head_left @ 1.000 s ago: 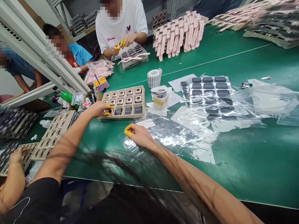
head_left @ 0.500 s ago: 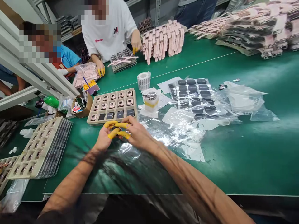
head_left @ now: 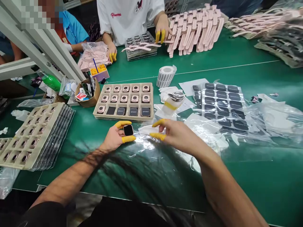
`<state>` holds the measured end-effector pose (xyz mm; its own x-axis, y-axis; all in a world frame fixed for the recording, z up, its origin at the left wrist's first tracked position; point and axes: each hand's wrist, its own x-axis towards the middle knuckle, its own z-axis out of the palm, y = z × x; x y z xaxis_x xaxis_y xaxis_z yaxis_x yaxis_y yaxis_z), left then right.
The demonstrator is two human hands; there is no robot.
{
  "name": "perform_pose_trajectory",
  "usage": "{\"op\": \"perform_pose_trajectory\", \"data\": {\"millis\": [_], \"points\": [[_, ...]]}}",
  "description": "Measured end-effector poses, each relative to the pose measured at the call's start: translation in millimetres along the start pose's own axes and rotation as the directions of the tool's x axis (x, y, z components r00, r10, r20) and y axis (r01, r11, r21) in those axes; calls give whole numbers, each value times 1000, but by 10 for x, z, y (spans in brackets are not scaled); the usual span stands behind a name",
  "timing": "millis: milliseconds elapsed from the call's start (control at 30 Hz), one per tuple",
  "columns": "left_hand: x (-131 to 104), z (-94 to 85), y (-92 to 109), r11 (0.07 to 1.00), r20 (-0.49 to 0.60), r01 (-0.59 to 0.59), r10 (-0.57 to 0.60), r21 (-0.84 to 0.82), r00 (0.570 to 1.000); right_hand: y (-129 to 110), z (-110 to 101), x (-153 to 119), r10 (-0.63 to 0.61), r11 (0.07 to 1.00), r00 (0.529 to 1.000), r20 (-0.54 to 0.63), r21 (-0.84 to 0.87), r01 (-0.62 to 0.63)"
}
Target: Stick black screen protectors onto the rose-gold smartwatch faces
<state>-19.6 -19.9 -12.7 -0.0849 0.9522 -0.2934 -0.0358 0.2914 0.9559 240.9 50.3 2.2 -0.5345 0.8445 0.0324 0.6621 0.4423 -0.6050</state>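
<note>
My left hand, with yellow finger cots, grips a small square watch case by its edges, the black screen facing up. To its right is my right hand, also in yellow finger cots, thumb and forefinger apart at the end of a white wipe. Whether the fingertips touch the wipe I cannot tell. Just beyond my hands lies a beige tray of watch cases; the near row has several dark-faced pieces and one vacant pocket. A bottle with a metal top stands behind the wipe.
Sheets of black stickers and clear plastic film lie right. A label roll stands behind. Stacked trays are left, near a cardboard box. Opposite, a co-worker's hands are by pink watch straps.
My hands have come apart; the right has moved away to the white wipe, while the left keeps the watch case, its screen now visible. The camera view has shifted.
</note>
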Motion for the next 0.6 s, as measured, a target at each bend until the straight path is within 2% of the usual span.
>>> {"op": "perform_pose_trajectory", "data": {"millis": [100, 167, 267, 333, 433, 500, 600], "points": [[-13, 35, -23, 999, -1, 54, -54, 7, 999, 24, 99, 44, -3, 982, 989, -146, -189, -25], [-18, 50, -26, 998, 6, 61, -61, -5, 998, 18, 159, 58, -100, 967, 981, -167, -247, 56], [-27, 58, -30, 998, 7, 54, -54, -26, 999, -11, 213, 52, -257, 951, 935, -243, -236, 200], [-34, 57, -41, 998, -6, 53, -53, -27, 999, -27, 244, 38, -249, 932, 933, -259, -325, 158], [-37, 55, -67, 999, -32, 46, -47, -27, 998, -10, 273, 10, -112, 876, 974, -197, -482, 4], [-35, 55, -85, 999, -45, 28, -29, -23, 999, 1, 264, -1, -80, 894, 987, -138, -447, 10], [-35, 55, -108, 1000, -39, -14, 13, -6, 999, -90, 261, 35, -211, 966, 960, -186, -193, 174]]}}
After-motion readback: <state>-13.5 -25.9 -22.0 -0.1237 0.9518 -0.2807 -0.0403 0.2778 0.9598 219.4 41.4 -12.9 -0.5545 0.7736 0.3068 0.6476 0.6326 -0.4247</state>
